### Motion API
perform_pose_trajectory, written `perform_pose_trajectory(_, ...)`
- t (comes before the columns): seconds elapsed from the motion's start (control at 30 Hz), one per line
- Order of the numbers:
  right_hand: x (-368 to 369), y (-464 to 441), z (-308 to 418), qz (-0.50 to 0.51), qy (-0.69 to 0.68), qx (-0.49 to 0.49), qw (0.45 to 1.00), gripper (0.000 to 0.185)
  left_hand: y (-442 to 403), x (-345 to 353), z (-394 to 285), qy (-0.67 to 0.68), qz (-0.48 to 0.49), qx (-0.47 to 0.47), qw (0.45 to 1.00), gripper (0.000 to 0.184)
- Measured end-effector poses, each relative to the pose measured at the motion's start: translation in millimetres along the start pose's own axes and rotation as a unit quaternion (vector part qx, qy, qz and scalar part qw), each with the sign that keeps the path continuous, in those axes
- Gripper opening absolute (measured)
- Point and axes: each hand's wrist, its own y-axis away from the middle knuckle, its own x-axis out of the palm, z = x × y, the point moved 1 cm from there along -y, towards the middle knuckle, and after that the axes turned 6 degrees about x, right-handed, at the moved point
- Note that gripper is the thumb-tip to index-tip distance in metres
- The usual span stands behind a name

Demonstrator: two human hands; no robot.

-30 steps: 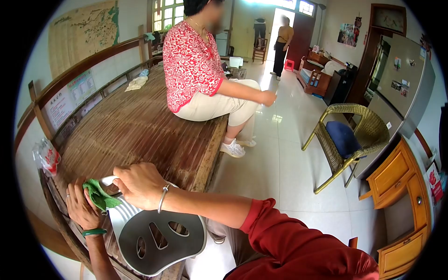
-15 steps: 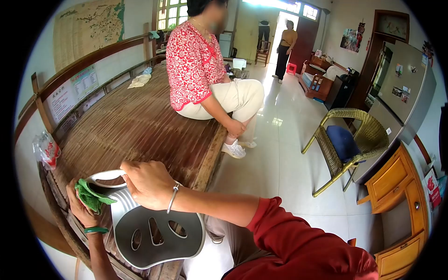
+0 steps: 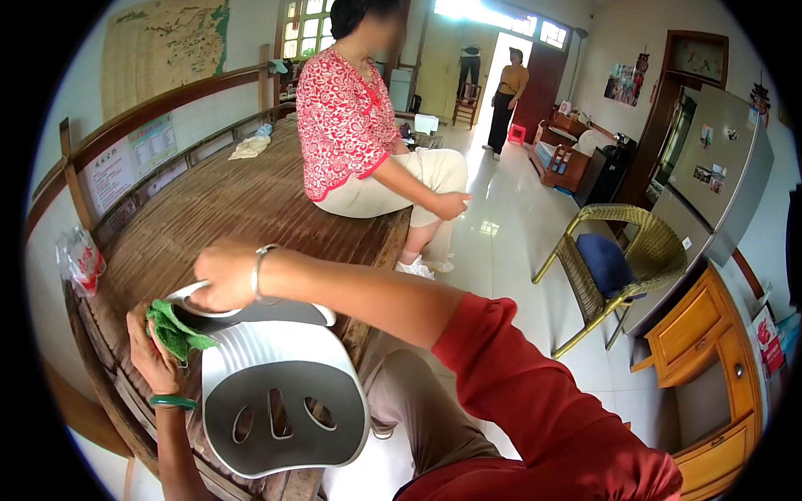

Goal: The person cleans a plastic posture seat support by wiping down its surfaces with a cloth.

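A grey-and-white plastic seat shell with three cut-out slots lies at the near end of the slatted bamboo bed. Its ribbed white bend leads up to a raised back part with a handle opening. My right hand, wearing a silver bangle, is closed around the rim of that back part, fingers partly hidden. In my left hand, below a green bangle, is a bunched green cloth. This hand is beside the shell's left edge; whether it also touches the plastic I cannot tell.
A person in a red patterned top sits on the bamboo bed. Another person stands by the doorway. A woven armchair with a blue cushion, a wooden cabinet and a fridge stand right. A plastic bag hangs left.
My right hand has moved left and slightly up with the rim. The back part now shows its grey face behind the ribbed bend. The seated person's hand has lifted from the ankle.
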Motion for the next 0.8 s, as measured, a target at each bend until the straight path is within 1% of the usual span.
perform_pose_trajectory(0.03,6,-13,3,0.0,0.001,-0.001,1.0,0.044,-2,-1,-3,0.0,-0.001,0.0,1.0,0.034)
perform_pose_trajectory(0.1,12,-25,10,0.069,-0.009,-0.077,0.995,0.043,-3,-4,-10,0.002,0.005,-0.014,1.0,0.032)
perform_pose_trajectory(0.13,11,-28,11,0.07,-0.009,-0.079,0.994,0.043,-3,-5,-9,0.0,0.004,-0.015,1.0,0.032)
perform_pose_trajectory(0.17,9,-32,9,0.147,-0.087,-0.028,0.985,0.039,-3,-7,-7,-0.016,0.006,-0.024,1.0,0.031)
perform_pose_trajectory(0.2,7,-35,7,0.222,-0.162,0.024,0.961,0.037,-2,-7,-5,-0.032,0.007,-0.033,0.999,0.03)
perform_pose_trajectory(0.23,8,-42,3,0.25,-0.203,0.056,0.945,0.031,0,-9,-3,-0.026,0.035,-0.069,0.997,0.036)
perform_pose_trajectory(0.27,12,-49,-1,0.278,-0.254,0.079,0.923,0.028,1,-10,-2,-0.027,0.035,-0.071,0.996,0.036)
perform_pose_trajectory(0.33,11,-53,-7,0.324,-0.301,0.107,0.891,0.028,1,-10,0,0.004,0.04,-0.059,0.997,0.036)
perform_pose_trajectory(0.37,11,-53,-10,0.341,-0.318,0.12,0.876,0.024,3,-7,1,0.002,0.016,-0.039,0.999,0.035)
perform_pose_trajectory(0.4,12,-52,-7,0.343,-0.316,0.119,0.876,0.024,3,-7,0,0.001,0.014,-0.041,0.999,0.035)
perform_pose_trajectory(0.47,15,-49,-3,0.279,-0.234,0.067,0.929,0.019,1,-3,-4,0.007,0.031,-0.089,0.995,0.038)
perform_pose_trajectory(0.53,8,-31,11,0.237,-0.154,0.062,0.957,0.016,2,0,0,0.013,0.028,-0.098,0.995,0.04)
perform_pose_trajectory(0.6,3,-15,20,0.19,-0.089,0.053,0.976,0.018,7,2,7,0.017,-0.001,-0.052,0.998,0.042)
perform_pose_trajectory(0.63,12,-17,18,0.143,0.008,0.005,0.99,0.021,9,2,6,0.018,-0.012,-0.042,0.999,0.041)
perform_pose_trajectory(0.67,16,-15,19,0.106,0.072,-0.021,0.991,0.023,9,2,5,0.017,-0.01,-0.041,0.999,0.041)
perform_pose_trajectory(0.73,0,7,29,0.069,0.104,-0.013,0.992,0.023,9,1,2,0.075,0.015,-0.091,0.993,0.048)
perform_pose_trajectory(0.77,0,9,28,0.068,0.102,-0.013,0.992,0.023,11,0,2,0.074,0.017,-0.091,0.993,0.048)
perform_pose_trajectory(0.8,-3,15,26,0.071,0.108,-0.017,0.991,0.024,15,2,-1,0.109,0.018,-0.083,0.99,0.054)
